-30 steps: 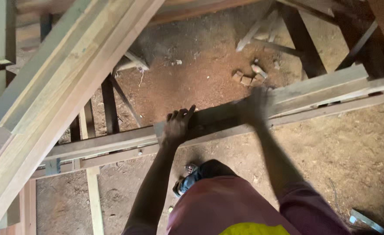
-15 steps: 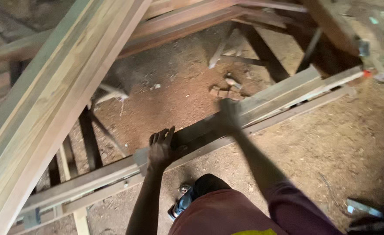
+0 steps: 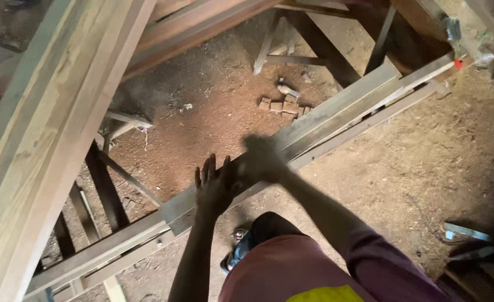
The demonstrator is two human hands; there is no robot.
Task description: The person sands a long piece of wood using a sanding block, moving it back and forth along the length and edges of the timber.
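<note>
Wooden and pale, a long plank (image 3: 336,114) runs on a slant from lower left to upper right, lying on a frame of rails above the dirt floor (image 3: 426,162). The left hand (image 3: 216,187) rests flat on the plank's near part, fingers spread and pointing away, forearm reaching straight up from below. The right hand (image 3: 261,159), blurred, sits on the same plank just beside the left; whether its fingers are spread or curled cannot be told. Beyond the plank lie small wood blocks (image 3: 283,104). Thick pale beams (image 3: 51,128) cross the left side.
</note>
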